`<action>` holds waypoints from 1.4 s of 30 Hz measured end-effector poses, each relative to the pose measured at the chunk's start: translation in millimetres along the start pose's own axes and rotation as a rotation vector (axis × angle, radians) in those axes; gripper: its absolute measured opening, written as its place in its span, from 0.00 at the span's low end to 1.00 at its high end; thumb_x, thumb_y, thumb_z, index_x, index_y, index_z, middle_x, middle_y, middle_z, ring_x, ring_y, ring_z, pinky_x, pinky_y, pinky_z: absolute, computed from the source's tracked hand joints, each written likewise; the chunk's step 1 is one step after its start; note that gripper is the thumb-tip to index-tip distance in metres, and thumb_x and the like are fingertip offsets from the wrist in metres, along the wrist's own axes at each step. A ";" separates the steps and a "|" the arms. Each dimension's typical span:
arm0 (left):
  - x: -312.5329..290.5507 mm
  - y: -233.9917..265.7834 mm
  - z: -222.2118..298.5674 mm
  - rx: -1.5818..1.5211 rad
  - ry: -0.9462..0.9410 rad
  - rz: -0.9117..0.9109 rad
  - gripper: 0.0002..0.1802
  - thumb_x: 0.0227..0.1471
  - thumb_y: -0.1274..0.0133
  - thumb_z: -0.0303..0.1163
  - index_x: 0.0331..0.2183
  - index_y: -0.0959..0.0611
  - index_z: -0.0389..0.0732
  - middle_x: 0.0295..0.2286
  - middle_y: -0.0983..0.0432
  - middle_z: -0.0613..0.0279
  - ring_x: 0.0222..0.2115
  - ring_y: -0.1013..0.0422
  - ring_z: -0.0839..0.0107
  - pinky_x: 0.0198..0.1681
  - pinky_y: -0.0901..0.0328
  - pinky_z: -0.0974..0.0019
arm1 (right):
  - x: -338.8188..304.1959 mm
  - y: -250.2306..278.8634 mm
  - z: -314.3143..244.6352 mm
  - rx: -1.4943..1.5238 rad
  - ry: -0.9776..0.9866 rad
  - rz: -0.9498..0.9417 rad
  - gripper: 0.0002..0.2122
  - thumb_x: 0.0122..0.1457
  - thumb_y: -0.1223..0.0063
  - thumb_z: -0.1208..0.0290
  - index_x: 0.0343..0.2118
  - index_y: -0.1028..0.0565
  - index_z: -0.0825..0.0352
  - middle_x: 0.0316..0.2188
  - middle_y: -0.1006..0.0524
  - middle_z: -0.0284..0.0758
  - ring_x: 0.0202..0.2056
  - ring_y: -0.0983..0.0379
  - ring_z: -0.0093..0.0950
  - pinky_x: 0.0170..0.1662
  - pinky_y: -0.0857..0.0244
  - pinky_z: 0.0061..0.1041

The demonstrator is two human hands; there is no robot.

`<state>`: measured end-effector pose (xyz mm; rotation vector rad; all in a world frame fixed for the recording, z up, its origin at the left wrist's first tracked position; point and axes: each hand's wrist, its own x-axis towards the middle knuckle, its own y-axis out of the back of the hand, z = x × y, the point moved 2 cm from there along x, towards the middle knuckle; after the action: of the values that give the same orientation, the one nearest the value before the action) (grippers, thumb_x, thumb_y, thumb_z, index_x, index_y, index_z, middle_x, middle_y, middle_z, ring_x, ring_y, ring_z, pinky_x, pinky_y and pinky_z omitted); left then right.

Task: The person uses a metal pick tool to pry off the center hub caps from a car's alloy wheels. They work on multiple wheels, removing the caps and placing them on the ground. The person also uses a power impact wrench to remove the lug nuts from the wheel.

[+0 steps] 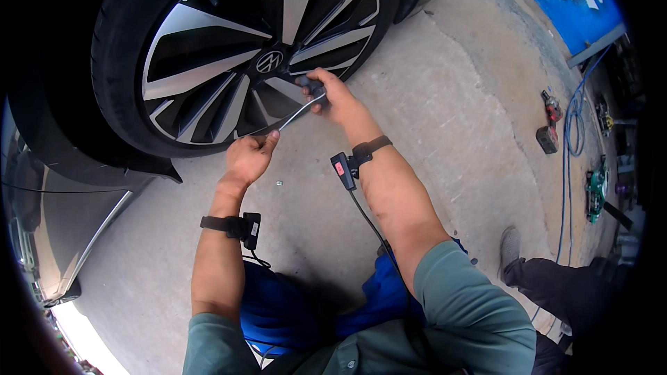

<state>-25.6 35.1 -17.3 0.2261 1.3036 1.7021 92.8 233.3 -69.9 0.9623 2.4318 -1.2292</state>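
Beside the car: your two hands, one ratchet wrench (300,112), one alloy wheel (257,48).
Right hand (332,94): clenched on wrench head at hub.
Left hand (249,156): pinching handle end.
Floor: bare concrete (445,97), one small bolt (278,182), one blue hose (571,139).

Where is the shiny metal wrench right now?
In the head view, the wrench is held between both hands, left hand at its lower end, right hand at the socket end by the wheel hub.

wheel (229,48): glossy metal spokes | tyre (114,62): matt rubber | wrench (295,114): shiny metal | floor (445,118): rough concrete
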 end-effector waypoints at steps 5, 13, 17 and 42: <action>6.1 -1.3 -19.9 -0.093 0.155 0.041 0.36 0.60 0.60 0.62 0.37 0.13 0.40 0.38 0.21 0.40 0.46 0.27 0.45 0.51 0.35 0.54 | -2.6 0.4 12.5 -0.058 0.029 -0.020 0.13 0.59 0.50 0.61 0.45 0.27 0.57 0.33 0.24 0.29 0.26 0.30 0.22 0.23 0.42 0.18; 35.2 -24.0 -41.1 -0.242 0.217 0.102 0.38 0.60 0.61 0.63 0.44 0.16 0.37 0.42 0.22 0.38 0.50 0.29 0.45 0.54 0.37 0.54 | 0.2 -40.6 26.0 -0.367 0.092 0.106 0.16 0.62 0.46 0.57 0.50 0.27 0.56 0.33 0.22 0.27 0.27 0.31 0.20 0.26 0.38 0.21; 40.0 -29.4 -35.7 -0.243 0.203 0.091 0.38 0.61 0.62 0.62 0.44 0.16 0.36 0.42 0.22 0.37 0.50 0.30 0.44 0.54 0.37 0.54 | 5.1 -49.9 26.8 -0.385 0.165 0.208 0.17 0.64 0.47 0.57 0.52 0.27 0.58 0.31 0.23 0.28 0.24 0.32 0.19 0.24 0.37 0.22; 60.2 -98.4 -34.2 -0.587 0.199 0.104 0.37 0.64 0.64 0.61 0.24 0.24 0.35 0.17 0.31 0.61 0.18 0.36 0.66 0.24 0.39 0.60 | 19.8 -49.3 32.9 -0.620 0.120 0.254 0.22 0.66 0.56 0.47 0.33 0.21 0.63 0.18 0.28 0.27 0.17 0.35 0.21 0.17 0.45 0.23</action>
<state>-24.4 56.8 -135.6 -0.2280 0.8838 2.1577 43.2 195.2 -69.0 1.1107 2.4345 -0.3007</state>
